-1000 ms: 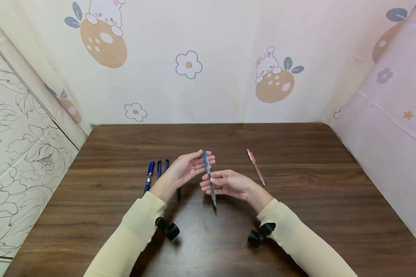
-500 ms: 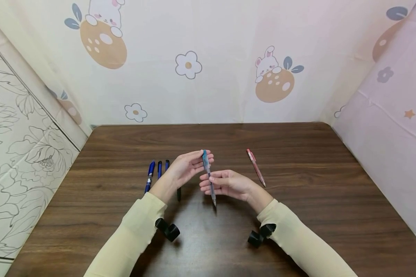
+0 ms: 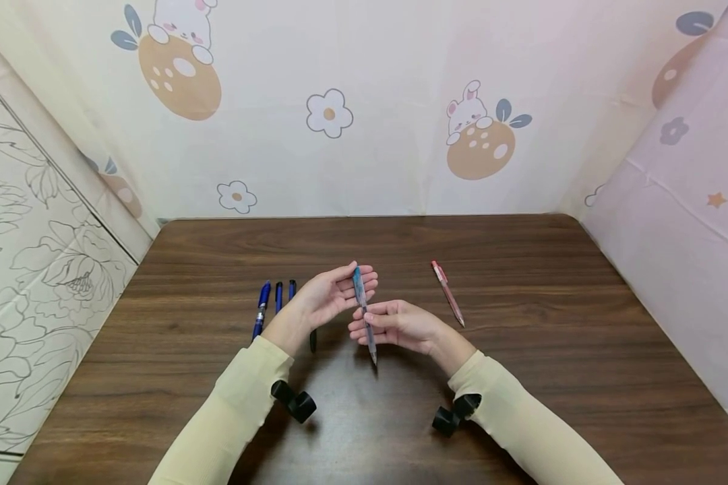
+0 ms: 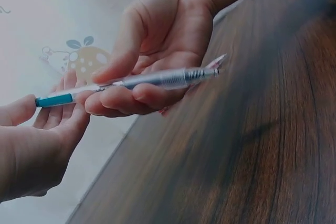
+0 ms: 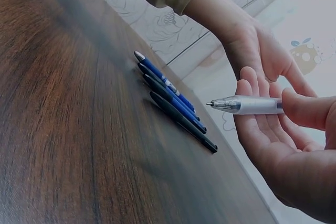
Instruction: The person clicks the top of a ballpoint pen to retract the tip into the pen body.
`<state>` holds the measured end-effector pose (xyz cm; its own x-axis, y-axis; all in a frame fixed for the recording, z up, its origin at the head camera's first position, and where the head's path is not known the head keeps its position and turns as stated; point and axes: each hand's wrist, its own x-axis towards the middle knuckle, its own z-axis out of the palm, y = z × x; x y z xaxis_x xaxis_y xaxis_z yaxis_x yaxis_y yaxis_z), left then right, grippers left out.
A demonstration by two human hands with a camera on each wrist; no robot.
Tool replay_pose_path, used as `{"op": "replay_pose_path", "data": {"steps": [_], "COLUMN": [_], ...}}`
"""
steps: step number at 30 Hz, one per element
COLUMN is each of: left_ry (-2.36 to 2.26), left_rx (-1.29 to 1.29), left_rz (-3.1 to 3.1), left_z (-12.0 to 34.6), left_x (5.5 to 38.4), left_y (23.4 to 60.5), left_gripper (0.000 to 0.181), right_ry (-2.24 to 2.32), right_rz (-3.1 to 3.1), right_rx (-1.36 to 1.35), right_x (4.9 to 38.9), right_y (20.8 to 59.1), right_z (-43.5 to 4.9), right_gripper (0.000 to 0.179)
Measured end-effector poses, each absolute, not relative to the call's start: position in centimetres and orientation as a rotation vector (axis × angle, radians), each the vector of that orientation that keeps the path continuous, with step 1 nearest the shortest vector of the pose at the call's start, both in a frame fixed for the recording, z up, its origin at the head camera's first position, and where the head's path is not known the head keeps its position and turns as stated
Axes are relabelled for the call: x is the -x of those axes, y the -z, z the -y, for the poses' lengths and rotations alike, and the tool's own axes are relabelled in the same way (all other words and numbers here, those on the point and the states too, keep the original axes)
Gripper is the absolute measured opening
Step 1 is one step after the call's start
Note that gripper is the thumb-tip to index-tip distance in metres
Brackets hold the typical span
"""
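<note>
Over the middle of the table, my right hand (image 3: pixel 403 327) pinches a clear-barrelled click pen (image 3: pixel 360 288) between thumb and fingers. My left hand (image 3: pixel 323 296) is at the pen's upper end, its fingers extended behind it. In the left wrist view, the left thumb touches the teal end (image 4: pixel 56 99) of the pen. The bare metal tip (image 5: pixel 212 103) points out past the right thumb in the right wrist view. Tilted, the pen hangs above the tabletop with its tip toward me.
Left of the hands lie several pens side by side, among them a blue pen (image 3: pixel 261 310) and a black pen (image 5: pixel 184 121); the left wrist partly covers some of them. A red pen (image 3: pixel 447 294) lies to the right on the brown wooden table (image 3: pixel 522 283). Patterned cloth hangs behind.
My right hand and the pen have shifted very slightly toward me, and the pen's teal end sits a little lower against the left thumb. The pens on the table have not moved.
</note>
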<state>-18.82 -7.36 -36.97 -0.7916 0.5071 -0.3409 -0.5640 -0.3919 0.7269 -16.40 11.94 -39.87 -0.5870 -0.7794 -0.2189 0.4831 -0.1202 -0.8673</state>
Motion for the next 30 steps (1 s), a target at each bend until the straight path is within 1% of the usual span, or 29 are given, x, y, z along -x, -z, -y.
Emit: {"op": "replay_pose_path", "data": {"steps": [10, 20, 30], "left_ry": [-2.253, -2.237, -2.261], "left_rx": [0.206, 0.233, 0.263], "left_rz": [-1.071, -1.083, -1.038], "left_z": [7.37, 7.53, 7.61], "left_x": [18.7, 18.9, 18.9], "left_y": [37.2, 37.05, 37.3], "left_gripper": [0.044, 0.043, 0.042], "right_ry": [1.839, 1.836, 1.84], "right_rz": [-1.271, -1.302, -1.296], "right_rx": [0.362, 0.333, 0.297], "right_x": [16.17, 16.44, 16.31], "right_y": [39.86, 40.0, 39.63], "right_z": [-11.78, -11.47, -11.29], "right_gripper": [0.019, 0.016, 0.02]}}
